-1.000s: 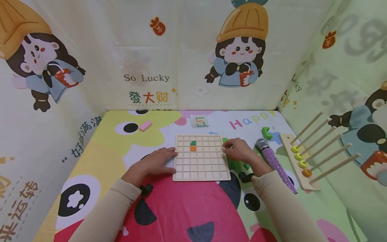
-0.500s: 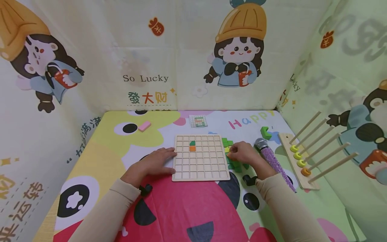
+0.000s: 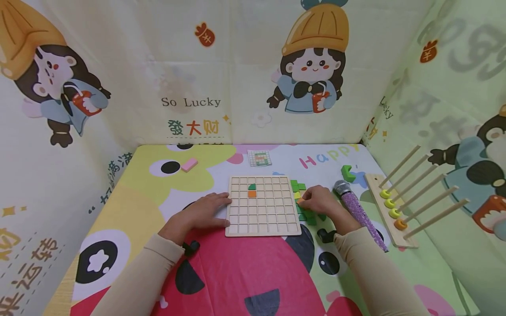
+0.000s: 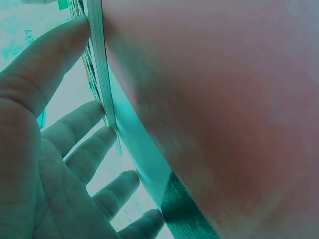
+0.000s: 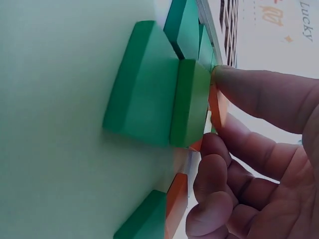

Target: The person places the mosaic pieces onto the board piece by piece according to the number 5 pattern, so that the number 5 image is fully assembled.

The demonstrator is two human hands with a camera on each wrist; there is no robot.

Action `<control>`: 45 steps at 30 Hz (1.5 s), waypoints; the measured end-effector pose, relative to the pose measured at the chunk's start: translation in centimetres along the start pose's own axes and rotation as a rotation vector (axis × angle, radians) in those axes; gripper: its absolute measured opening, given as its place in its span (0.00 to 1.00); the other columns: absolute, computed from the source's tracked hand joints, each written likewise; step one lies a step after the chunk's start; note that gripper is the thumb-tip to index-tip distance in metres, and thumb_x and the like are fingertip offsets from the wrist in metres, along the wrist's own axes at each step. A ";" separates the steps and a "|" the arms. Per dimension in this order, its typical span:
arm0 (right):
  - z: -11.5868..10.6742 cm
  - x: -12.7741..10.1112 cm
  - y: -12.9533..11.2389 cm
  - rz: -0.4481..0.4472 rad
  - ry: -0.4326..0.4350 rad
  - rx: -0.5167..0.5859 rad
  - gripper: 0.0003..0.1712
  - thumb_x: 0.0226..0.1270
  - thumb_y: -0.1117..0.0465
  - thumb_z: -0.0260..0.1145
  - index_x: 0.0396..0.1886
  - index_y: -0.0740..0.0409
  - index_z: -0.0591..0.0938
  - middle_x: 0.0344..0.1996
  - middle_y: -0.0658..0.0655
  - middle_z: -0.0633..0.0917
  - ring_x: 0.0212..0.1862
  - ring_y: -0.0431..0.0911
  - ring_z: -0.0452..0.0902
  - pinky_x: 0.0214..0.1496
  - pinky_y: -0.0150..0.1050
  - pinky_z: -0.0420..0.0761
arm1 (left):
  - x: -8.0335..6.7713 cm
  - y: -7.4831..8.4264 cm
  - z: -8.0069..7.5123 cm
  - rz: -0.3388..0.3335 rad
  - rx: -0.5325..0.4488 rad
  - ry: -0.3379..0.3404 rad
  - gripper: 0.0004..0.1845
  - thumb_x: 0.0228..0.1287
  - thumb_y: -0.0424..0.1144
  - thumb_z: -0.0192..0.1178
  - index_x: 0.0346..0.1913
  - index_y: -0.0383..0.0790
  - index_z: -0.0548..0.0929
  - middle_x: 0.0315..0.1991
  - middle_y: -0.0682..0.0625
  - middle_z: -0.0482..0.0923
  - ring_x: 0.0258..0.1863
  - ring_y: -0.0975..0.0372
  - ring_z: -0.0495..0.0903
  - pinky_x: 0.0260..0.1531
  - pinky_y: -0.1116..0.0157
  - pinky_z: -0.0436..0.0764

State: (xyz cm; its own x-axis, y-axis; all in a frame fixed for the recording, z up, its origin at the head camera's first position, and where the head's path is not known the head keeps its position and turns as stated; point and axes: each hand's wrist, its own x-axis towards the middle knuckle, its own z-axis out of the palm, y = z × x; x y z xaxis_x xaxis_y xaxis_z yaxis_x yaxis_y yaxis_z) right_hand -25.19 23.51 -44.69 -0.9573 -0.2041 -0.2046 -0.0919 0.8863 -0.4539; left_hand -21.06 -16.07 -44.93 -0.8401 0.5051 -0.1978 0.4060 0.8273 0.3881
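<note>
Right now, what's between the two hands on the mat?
The wooden grid board lies between them in the head view. The left hand rests against its left edge; the right hand pinches an orange block just off its right edge.

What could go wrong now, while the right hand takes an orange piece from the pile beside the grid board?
The right hand pinches an orange piece wedged against green blocks; lifting it may drag or scatter them. The pile touches the grid board, so a nudge might shift it, though the left hand steadies it. The sleeve could bump the microphone.
</note>
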 end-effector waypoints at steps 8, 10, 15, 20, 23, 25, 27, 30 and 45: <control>0.1 0.0 -0.3 0.003 0.031 0.054 0.11 0.65 0.55 0.74 0.37 0.58 0.84 0.27 0.52 0.85 0.33 0.46 0.76 0.33 0.37 0.74 | 0.1 0.0 0.1 0.003 0.009 0.002 0.43 0.61 0.57 0.72 0.77 0.45 0.71 0.79 0.43 0.63 0.79 0.43 0.60 0.75 0.42 0.65; 0.1 0.0 -0.4 -0.005 0.039 0.063 0.11 0.65 0.55 0.74 0.37 0.58 0.84 0.27 0.52 0.85 0.33 0.47 0.77 0.34 0.37 0.74 | 0.1 -0.1 0.1 0.006 0.014 0.005 0.43 0.60 0.57 0.72 0.76 0.45 0.71 0.79 0.43 0.63 0.79 0.44 0.61 0.75 0.42 0.65; 0.1 0.0 -0.5 -0.009 0.049 0.070 0.10 0.67 0.57 0.71 0.39 0.60 0.84 0.31 0.56 0.86 0.35 0.48 0.78 0.35 0.38 0.76 | 0.1 -0.1 0.2 -0.002 0.004 0.004 0.44 0.60 0.57 0.72 0.76 0.45 0.71 0.79 0.43 0.63 0.79 0.44 0.60 0.76 0.42 0.64; -0.1 0.2 -0.7 0.039 0.070 0.121 0.11 0.72 0.56 0.67 0.44 0.60 0.83 0.40 0.60 0.86 0.38 0.50 0.78 0.35 0.38 0.78 | 0.2 -0.1 0.3 -0.005 0.012 0.003 0.44 0.60 0.57 0.72 0.77 0.46 0.71 0.79 0.44 0.63 0.79 0.43 0.60 0.75 0.42 0.65; -0.1 0.3 -0.9 0.029 0.085 0.151 0.12 0.74 0.56 0.65 0.46 0.61 0.82 0.43 0.61 0.85 0.39 0.51 0.78 0.35 0.39 0.79 | 0.2 0.0 0.2 -0.007 0.018 0.002 0.44 0.60 0.57 0.72 0.77 0.46 0.71 0.79 0.44 0.63 0.79 0.43 0.60 0.76 0.42 0.64; 0.0 0.4 -1.1 0.005 0.091 0.157 0.12 0.74 0.58 0.65 0.47 0.62 0.82 0.43 0.62 0.85 0.39 0.51 0.78 0.37 0.40 0.80 | 0.2 0.0 0.3 -0.006 0.016 0.004 0.44 0.60 0.57 0.72 0.77 0.46 0.71 0.79 0.44 0.63 0.79 0.43 0.60 0.75 0.42 0.65; 0.1 0.6 -1.4 -0.018 0.090 0.165 0.11 0.74 0.59 0.65 0.47 0.63 0.82 0.42 0.62 0.85 0.39 0.51 0.78 0.38 0.41 0.80 | 0.2 0.0 0.3 0.002 0.015 0.007 0.43 0.60 0.56 0.72 0.76 0.45 0.71 0.79 0.43 0.63 0.79 0.43 0.61 0.75 0.42 0.65; 0.5 1.0 -1.9 -0.056 0.076 0.186 0.10 0.74 0.60 0.65 0.47 0.63 0.82 0.42 0.61 0.86 0.39 0.51 0.78 0.39 0.41 0.80 | 0.3 -0.1 0.3 0.010 0.012 0.011 0.43 0.61 0.56 0.72 0.76 0.44 0.72 0.79 0.42 0.64 0.78 0.43 0.62 0.75 0.42 0.66; 1.6 2.4 -5.8 -0.181 0.002 0.198 0.05 0.72 0.63 0.64 0.43 0.60 0.83 0.39 0.56 0.86 0.41 0.48 0.78 0.45 0.42 0.80 | 0.3 -0.2 0.2 0.008 0.002 0.010 0.42 0.61 0.55 0.72 0.75 0.44 0.72 0.78 0.43 0.65 0.78 0.43 0.62 0.75 0.42 0.66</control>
State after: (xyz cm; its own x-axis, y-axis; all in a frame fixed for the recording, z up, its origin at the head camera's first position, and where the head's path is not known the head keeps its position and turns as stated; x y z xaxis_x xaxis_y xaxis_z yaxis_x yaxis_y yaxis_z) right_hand -26.56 17.27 -43.93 -0.9307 -0.3508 -0.1034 -0.2061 0.7367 -0.6441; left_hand -21.26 -16.01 -45.26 -0.8406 0.5088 -0.1859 0.4130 0.8240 0.3879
